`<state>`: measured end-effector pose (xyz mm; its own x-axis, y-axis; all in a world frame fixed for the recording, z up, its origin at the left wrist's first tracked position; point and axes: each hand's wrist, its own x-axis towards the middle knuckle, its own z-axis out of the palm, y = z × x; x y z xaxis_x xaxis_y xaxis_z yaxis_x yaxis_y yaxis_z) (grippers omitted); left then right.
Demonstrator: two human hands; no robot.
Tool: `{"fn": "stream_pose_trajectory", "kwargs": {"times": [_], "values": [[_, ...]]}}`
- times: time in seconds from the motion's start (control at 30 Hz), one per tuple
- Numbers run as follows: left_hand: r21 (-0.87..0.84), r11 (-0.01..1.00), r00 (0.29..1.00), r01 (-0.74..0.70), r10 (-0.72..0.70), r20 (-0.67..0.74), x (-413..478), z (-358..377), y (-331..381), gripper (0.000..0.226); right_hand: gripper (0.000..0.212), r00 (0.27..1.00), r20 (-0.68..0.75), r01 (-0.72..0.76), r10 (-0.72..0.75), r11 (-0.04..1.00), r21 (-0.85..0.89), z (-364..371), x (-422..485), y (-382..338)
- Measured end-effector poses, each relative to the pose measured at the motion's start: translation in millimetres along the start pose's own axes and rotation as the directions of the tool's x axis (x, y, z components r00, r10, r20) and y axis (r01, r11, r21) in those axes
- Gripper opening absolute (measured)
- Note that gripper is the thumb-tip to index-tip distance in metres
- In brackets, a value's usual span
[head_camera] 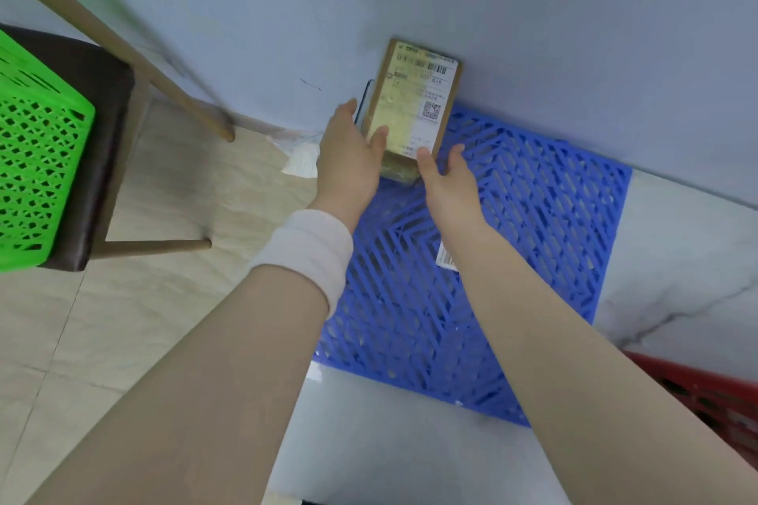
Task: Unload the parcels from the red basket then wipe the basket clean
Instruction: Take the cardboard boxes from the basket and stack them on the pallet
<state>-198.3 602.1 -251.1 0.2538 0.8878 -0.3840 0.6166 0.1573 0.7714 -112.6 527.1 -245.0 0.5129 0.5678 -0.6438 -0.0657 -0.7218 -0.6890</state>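
Observation:
A brown cardboard parcel (414, 107) with a white shipping label stands upright against the wall at the far edge of the blue plastic grid pallet (512, 225). My left hand (348, 152) holds its left side, thumb on the front face. My right hand (447, 176) grips its lower right corner. A thin dark flat item (366, 98) stands behind the parcel against the wall. Only a corner of the red basket (705, 389) shows at the lower right; its inside is hidden.
A green lattice basket (37, 160) sits on a dark-seated wooden chair (110, 127) at the left. A clear plastic bag (299, 154) lies on the floor by the wall. A small barcode label (447, 258) lies on the pallet.

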Motion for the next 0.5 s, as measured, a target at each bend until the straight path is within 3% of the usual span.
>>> {"fn": "stream_pose_trajectory", "kwargs": {"times": [0.1, 0.23, 0.37, 0.5], "values": [[0.169, 0.979, 0.993, -0.115, 0.117, 0.004, -44.0, -8.4, 17.7, 0.048, 0.073, 0.994, -0.032, 0.089, -0.100, 0.963, -0.253, -24.1, -42.6, -3.6], [0.335, 0.916, 0.973, -0.222, 0.187, 0.134, -125.4, -9.4, 33.4, 0.045, 0.070, 0.978, -0.055, 0.133, -0.203, 0.799, -0.586, -69.1, -116.4, 7.5], [0.416, 0.861, 0.951, -0.292, 0.213, 0.225, -202.5, -5.7, 56.8, 0.047, 0.068, 0.966, -0.064, 0.131, -0.252, 0.682, -0.719, -112.3, -193.6, 27.1], [0.469, 0.804, 0.926, -0.365, 0.260, 0.274, -278.5, 7.7, 86.6, 0.047, 0.067, 0.958, -0.081, 0.120, -0.275, 0.641, -0.758, -160.1, -262.6, 55.2]]}}
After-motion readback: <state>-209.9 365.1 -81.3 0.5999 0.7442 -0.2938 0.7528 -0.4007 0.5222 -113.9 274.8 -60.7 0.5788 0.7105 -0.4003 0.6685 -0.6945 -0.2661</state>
